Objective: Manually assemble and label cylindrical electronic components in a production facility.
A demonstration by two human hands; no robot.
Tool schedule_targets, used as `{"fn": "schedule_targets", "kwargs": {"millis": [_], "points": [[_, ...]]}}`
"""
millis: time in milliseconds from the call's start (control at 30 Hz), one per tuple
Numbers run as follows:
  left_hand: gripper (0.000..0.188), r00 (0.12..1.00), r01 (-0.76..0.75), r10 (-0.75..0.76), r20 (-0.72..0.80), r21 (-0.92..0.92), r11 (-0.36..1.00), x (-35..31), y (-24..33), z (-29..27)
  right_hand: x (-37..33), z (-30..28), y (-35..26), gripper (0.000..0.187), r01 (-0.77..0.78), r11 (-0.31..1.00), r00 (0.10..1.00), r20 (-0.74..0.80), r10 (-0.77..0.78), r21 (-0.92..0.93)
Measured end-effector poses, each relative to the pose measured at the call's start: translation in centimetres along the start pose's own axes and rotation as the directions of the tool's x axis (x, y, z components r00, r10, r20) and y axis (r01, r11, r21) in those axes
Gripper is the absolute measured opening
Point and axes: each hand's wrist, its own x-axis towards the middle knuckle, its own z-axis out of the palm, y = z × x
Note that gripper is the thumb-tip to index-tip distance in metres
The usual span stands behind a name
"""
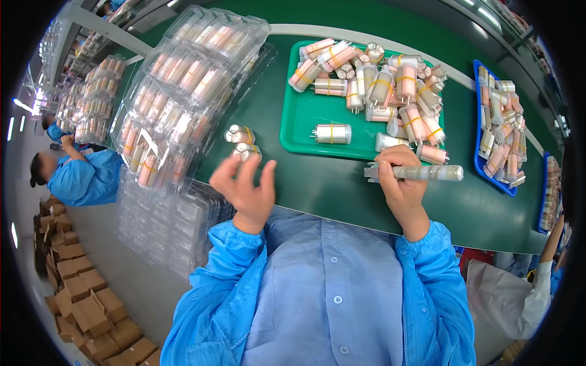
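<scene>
Green spreads across the worktop (311, 189), with a tall stack of clear plastic trays (256, 29) at its left. The trays overlap unevenly, so a knock from the left arm could probably shift them. In the middle, the green tray (293, 125) holds its cylinders in a loose heap; pulling one from underneath might send others rolling. The left hand (247, 189) is spread, fingers apart, just beside a standing pair of cylinders (246, 152); whether it touches them is unclear, but a careless sweep could tip them. The right hand (403, 186) pinches a long greyish tubular piece (442, 173) between thumb and fingers, near the green tray's front edge; gripped near one end, it could swing into the heap.

Counted: one green tray; two blue trays (477, 122) at the right; one tubular piece; two cylinders by the left hand; one white cylinder (332, 133) lying apart inside the green tray. The heaped cylinders (379, 88) overlap too much to number.
</scene>
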Motion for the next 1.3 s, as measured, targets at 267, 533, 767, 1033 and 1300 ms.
{"fn": "schedule_targets", "kwargs": {"millis": [267, 533, 767, 1033, 1300], "points": [[0.036, 0.788, -0.001, 0.166, 0.593, -0.268, 0.964, 6.2, 3.7, 5.6, 0.1, 0.2, 0.0, 0.008, -0.013, 0.999, 1.000, -0.011, 0.013, 0.034], [0.035, 0.796, 0.143, 0.206, 0.569, -0.507, 0.850, 6.6, 6.6, 0.8, 0.0, -0.3, -0.4, 0.007, 0.046, 0.999, 0.998, -0.034, -0.047, -0.015], [0.040, 0.819, 0.283, 0.144, 0.555, -0.610, 0.740, 1.9, 6.8, 3.1, -0.1, 0.2, -0.5, 0.008, 0.112, 0.992, 0.991, 0.081, -0.108, -0.049], [0.040, 0.870, 0.240, 0.131, 0.475, -0.640, 0.730, 1.1, 6.7, 3.5, -0.2, 1.4, -0.6, 0.011, 0.093, 0.993, 0.986, 0.148, -0.082, -0.067], [0.056, 0.881, 0.291, 0.014, 0.473, -0.566, 0.771, -0.2, 7.1, 3.4, -0.2, 1.7, -0.8, 0.012, 0.088, 0.990, 0.978, 0.201, -0.064, -0.111]]}}
